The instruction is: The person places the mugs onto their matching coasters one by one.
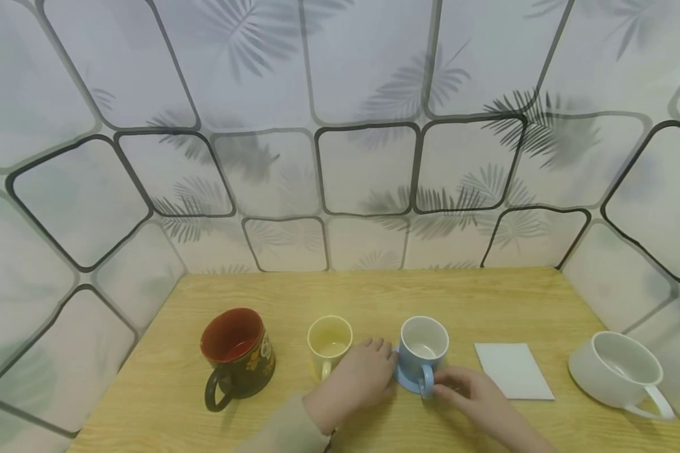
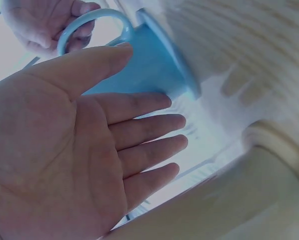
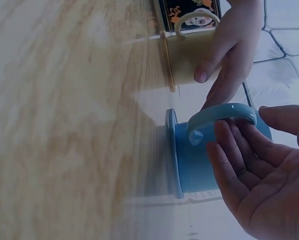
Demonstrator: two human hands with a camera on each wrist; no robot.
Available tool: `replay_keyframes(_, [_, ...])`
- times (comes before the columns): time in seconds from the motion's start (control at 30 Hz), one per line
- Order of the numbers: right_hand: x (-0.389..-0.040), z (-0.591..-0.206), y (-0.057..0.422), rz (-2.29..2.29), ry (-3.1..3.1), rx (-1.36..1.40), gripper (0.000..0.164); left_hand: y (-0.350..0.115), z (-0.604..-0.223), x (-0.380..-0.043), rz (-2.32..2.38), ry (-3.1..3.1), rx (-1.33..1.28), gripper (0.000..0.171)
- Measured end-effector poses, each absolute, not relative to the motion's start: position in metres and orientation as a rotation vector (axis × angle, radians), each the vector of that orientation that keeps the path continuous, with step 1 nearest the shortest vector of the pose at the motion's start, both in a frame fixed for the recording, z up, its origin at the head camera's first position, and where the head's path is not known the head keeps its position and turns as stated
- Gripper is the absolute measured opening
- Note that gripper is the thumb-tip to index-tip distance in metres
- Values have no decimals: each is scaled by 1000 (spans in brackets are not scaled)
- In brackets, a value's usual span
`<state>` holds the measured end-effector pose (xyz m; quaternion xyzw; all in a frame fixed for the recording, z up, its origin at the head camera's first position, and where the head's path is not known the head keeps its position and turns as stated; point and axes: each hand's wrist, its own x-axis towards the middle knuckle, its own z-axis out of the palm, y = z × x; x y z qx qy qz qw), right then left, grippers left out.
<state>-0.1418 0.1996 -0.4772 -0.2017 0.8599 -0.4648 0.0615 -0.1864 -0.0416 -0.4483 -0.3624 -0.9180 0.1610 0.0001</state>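
A light blue mug with a white inside stands upright on a wider round blue base, its handle toward me. Left of it, my left hand has its fingers straight, fingertips right by the mug's side; the palm shows in the left wrist view. On the other side my right hand is at the mug handle. Its fingers are loosely bent beside the handle loop, while the thumb stands apart near the handle's upper end. Close behind my left wrist is a yellow mug, partly hidden by that arm.
A large dark mug with a red inside and floral decoration stands at the left. To the right, a white square lies flat on the wooden table, with a wide white cup beyond it. A patterned wall borders the table.
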Motion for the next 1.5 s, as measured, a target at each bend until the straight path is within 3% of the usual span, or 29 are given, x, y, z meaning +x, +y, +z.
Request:
replay_keyframes(0.57, [-141,-472,216,-1492,2651,-713,19,-52,-414,-177,543,-2665,-1105,54])
replay_keyframes(0.8, [-143,-466,222,-1504,2705,-663,18,-56,-398,-178,550,-2688,-1104,60])
replay_keyframes(1.5, [-146,-442,241,-1626,2779,-385,22,-64,-375,-185,327,-2600,-1092,52])
